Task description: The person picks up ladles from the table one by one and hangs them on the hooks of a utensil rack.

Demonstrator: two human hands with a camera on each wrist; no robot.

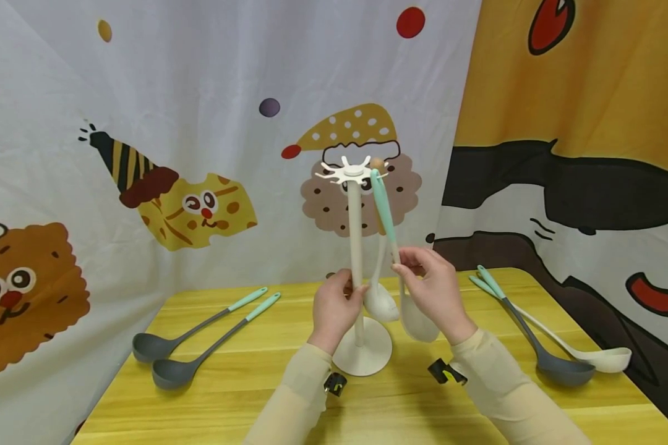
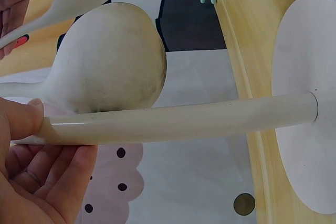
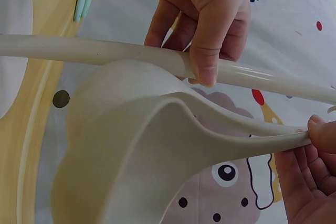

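Note:
A cream utensil stand (image 1: pixel 355 216) with a hooked top ring and a round base (image 1: pixel 375 361) stands on the table. My left hand (image 1: pixel 336 306) grips its pole between thumb and fingers, as the left wrist view also shows. With thumb and fingertips my right hand (image 1: pixel 431 290) pinches the stem of a white ladle (image 3: pixel 173 129). That ladle's mint handle (image 1: pixel 384 207) reaches up to the stand's hooks, its tip overlapping the ring in the head view. Behind it, a second white ladle (image 1: pixel 381 303) with a brown upper handle hangs from the ring, bowl beside the pole.
Two dark grey ladles (image 1: pixel 172 374) with mint handles lie on the left of the wooden table (image 1: pixel 245 395). At right, another grey ladle (image 1: pixel 562 369) lies across a white ladle (image 1: pixel 607 358). A cartoon-printed curtain (image 1: pixel 211 74) hangs behind the table.

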